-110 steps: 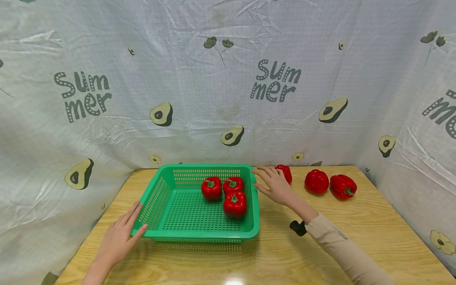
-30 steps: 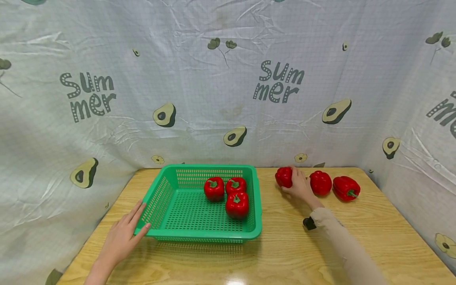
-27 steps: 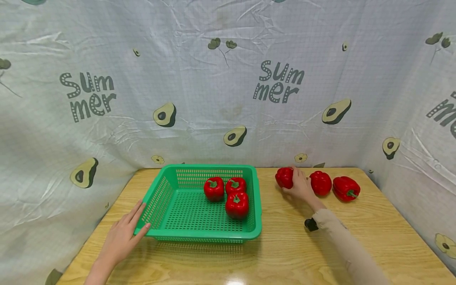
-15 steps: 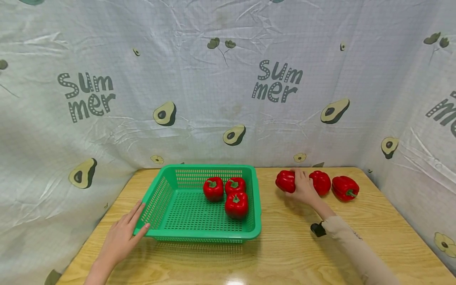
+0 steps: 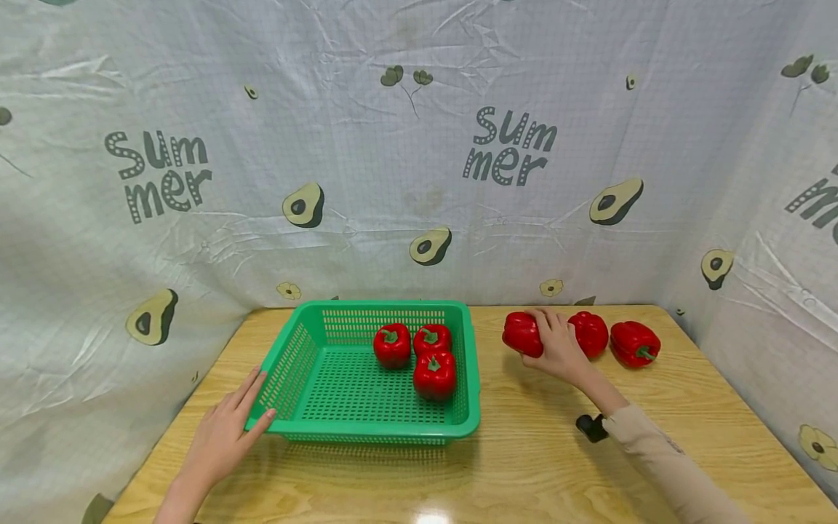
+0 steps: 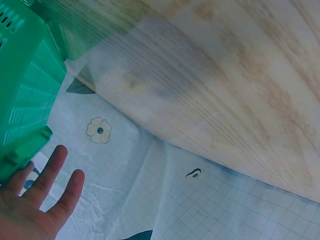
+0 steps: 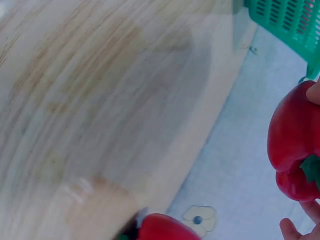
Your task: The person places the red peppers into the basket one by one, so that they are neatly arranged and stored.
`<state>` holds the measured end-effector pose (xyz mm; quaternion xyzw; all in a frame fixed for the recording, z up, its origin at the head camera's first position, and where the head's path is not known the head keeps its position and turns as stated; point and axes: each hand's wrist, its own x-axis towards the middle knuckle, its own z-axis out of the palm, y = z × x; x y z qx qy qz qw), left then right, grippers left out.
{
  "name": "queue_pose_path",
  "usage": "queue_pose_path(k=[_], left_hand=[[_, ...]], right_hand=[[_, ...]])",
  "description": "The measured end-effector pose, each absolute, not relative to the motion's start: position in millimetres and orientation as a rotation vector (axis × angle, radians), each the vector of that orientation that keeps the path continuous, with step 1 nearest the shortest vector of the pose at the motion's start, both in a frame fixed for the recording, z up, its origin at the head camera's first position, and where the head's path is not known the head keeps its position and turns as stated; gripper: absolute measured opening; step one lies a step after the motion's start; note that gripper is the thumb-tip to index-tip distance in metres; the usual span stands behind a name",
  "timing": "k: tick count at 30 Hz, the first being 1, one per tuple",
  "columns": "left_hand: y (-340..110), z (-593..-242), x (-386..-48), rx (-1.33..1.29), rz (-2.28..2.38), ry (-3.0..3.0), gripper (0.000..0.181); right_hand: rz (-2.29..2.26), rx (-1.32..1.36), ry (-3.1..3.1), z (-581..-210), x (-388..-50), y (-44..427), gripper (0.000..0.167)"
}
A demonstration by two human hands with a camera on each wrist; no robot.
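Note:
My right hand [image 5: 559,348] grips a red bell pepper [image 5: 521,334] from its right side, to the right of the green basket [image 5: 380,431]. In the right wrist view that held bell pepper [image 7: 295,142] shows a green stem, with fingers at its top and bottom; most of the hand is cut off. My left hand [image 5: 222,429] rests on the basket's left rim with straight fingers. The left wrist view shows this left hand [image 6: 37,205] with spread fingers at the basket's edge [image 6: 30,100]. Three red bell peppers [image 5: 434,376] sit upright in the basket's right half.
Two more red bell peppers stand on the wooden table [image 5: 524,466] right of my right hand: one partly hidden bell pepper [image 5: 591,335] and one lying bell pepper [image 5: 634,343]. A printed cloth [image 5: 366,160] hangs behind the table and along both sides.
My right hand has gone from the basket's right rim to the nearest loose bell pepper, gripped it and lifted it slightly, tilting it. The left hand stays on the rim.

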<state>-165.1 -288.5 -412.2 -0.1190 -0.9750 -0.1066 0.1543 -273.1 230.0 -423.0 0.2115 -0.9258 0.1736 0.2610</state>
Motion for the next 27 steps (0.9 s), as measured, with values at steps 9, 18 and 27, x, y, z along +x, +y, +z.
queue_pose_path(k=[9,18,27], left_hand=[[-289.1,-410.8,-165.9,-0.335,-0.311,-2.805,0.063],[-289.0,-411.1,-165.6,-0.333,-0.309,-2.815,0.064],[-289.3,-411.0,-165.9,-0.333,-0.313,-2.82,0.064]], right_hand=[[0.321,0.675,-2.39,-405.2,-263.8,221.0,0.077],[0.247,0.8,-2.338,-387.1,-257.3,209.6,0.073],[0.191,0.921,-2.272,-363.7,-253.5,194.0,0.07]])
